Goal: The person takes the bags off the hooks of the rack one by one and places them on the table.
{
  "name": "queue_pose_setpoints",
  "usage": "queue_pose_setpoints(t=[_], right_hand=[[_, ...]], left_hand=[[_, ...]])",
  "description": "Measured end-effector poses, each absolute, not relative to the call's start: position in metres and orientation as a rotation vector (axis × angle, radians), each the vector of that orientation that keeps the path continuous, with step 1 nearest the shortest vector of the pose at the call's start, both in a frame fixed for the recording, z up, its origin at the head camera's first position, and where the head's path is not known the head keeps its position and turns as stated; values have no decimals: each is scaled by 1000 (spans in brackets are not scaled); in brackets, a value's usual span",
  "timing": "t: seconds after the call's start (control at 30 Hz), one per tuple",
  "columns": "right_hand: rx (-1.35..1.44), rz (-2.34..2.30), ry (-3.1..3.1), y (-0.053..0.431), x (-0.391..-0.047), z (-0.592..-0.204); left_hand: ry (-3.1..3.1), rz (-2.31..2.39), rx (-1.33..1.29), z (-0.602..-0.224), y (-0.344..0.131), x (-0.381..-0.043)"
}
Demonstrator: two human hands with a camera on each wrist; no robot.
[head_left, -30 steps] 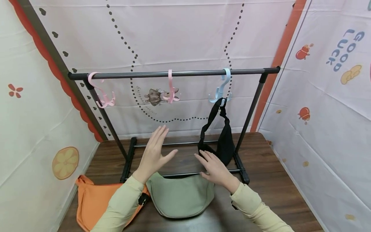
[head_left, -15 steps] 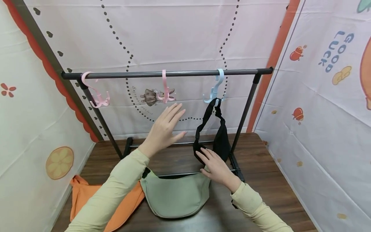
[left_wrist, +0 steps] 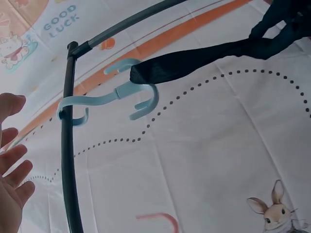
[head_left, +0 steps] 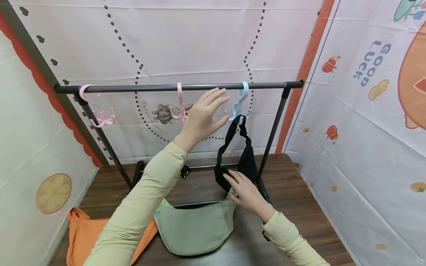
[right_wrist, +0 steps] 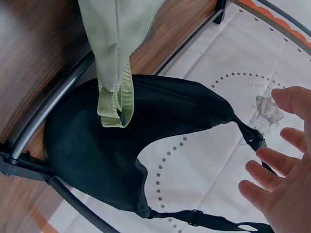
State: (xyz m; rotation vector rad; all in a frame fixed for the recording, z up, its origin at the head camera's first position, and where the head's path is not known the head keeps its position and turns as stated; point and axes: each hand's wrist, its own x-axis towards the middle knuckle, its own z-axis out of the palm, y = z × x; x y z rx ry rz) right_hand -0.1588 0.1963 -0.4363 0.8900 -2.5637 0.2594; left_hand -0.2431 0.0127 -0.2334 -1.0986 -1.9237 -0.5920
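A black shoulder bag (head_left: 247, 162) hangs by its strap from the light blue hook (head_left: 240, 101) on the rack's top bar (head_left: 133, 88). My left hand (head_left: 203, 116) is raised just left of that hook, fingers extended and holding nothing. In the left wrist view, the strap (left_wrist: 184, 65) loops over one prong of the hook. My right hand (head_left: 245, 190) is lower, in front of the black bag, with its fingers spread and nothing in them. Below it lies a sage green bag (head_left: 196, 229) on the table; its webbing loop (right_wrist: 115, 104) shows in the right wrist view.
Two pink hooks, one at the left (head_left: 100, 111) and one in the middle (head_left: 181, 103), hang on the same bar. An orange bag (head_left: 86, 232) lies at the table's front left, partly behind my left sleeve. Printed cloth walls (head_left: 349, 155) enclose the wooden table (head_left: 299, 218).
My left hand has risen and moved right, from above the green bag to beside the blue hook. My right hand has stayed nearly in place. The head view has shifted slightly right.
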Motion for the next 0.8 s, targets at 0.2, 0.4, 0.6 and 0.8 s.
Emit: queue_pose_setpoints(t=[0.2, 0.4, 0.6, 0.8], right_hand=[[896, 245, -2559, 197, -161, -439], [902, 220, -2562, 196, -163, -441], [899, 245, -2589, 193, -163, -444], [890, 234, -2640, 191, -164, -449]], left_hand=[[-2003, -512, -1087, -225, 26, -256], [-2104, -350, -1081, -218, 45, -267], [-2107, -328, -1068, -210, 61, -272], [-2074, -341, -1085, -207, 68, -279]])
